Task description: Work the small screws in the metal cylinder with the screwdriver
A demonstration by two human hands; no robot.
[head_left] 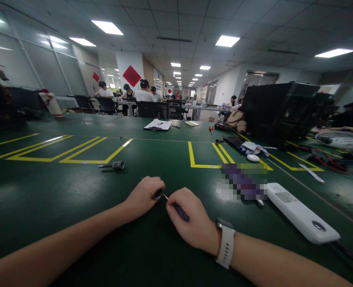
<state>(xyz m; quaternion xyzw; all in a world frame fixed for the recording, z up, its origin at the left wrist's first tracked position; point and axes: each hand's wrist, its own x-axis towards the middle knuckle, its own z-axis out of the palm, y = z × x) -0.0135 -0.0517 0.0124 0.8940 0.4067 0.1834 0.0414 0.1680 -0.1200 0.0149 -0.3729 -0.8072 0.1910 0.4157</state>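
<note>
My left hand point(146, 194) is closed around a small round part with a dark metal rim point(157, 194); its open end faces right and the fingers hide the rest. My right hand point(188, 215), with a watch on the wrist, is closed on a slim screwdriver point(181, 211) with a dark bluish handle. The thin shaft points up and left to the rim of the round part; whether its tip touches cannot be made out. Beyond my left hand, a grey metal cylinder with a thin stem point(116, 165) lies on its side on the green table point(104, 263).
Right of my hands lie a blurred-out purple item point(244, 183) and a white power strip point(302, 211). Farther off are a white mouse point(253, 158), gloves point(254, 148), a red screwdriver point(211, 129), a clipboard point(157, 124) and a black case point(281, 111). Several people sit in the background.
</note>
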